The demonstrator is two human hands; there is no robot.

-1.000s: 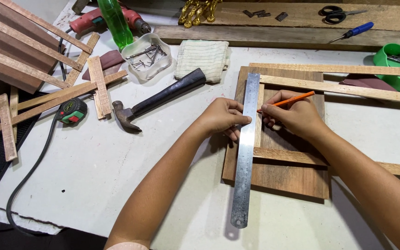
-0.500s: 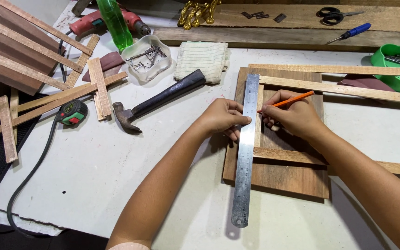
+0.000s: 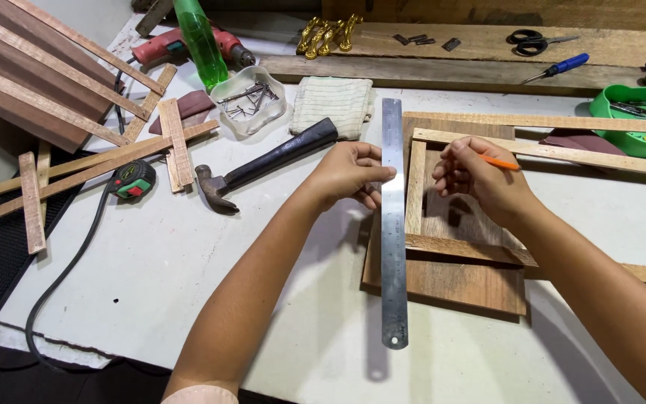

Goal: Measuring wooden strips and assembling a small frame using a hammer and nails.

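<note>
Steel ruler (image 3: 393, 224) lies lengthwise between the two hands, pointing away from the person, with its near end over the bare white bench (image 3: 151, 299) and its far part over the left edge of a wooden board (image 3: 457, 280). The left hand (image 3: 345, 176) has its fingertips on the left edge of the ruler and pinches it lightly; the palm is turned down and the fingers are half curled. The right hand (image 3: 476, 179) is just to the right of the ruler, not touching it as far as I can see. This hand is closed around an orange pencil (image 3: 499, 162), and the pencil end sticks out to the right of the fingers. Under the right hand there are thin wooden strips (image 3: 547, 152) which lie over the board like a frame.

To the left of the left hand, near it, a hammer (image 3: 263, 166) with a dark handle lies on the bench. Beyond the left hand there is a folded cloth (image 3: 333, 105) and a clear dish with nails (image 3: 248, 101). Further to the left are a tape measure (image 3: 131, 181) and more wooden slats (image 3: 76, 161). Far to the right of the right hand stands a green tray (image 3: 622, 101).
</note>
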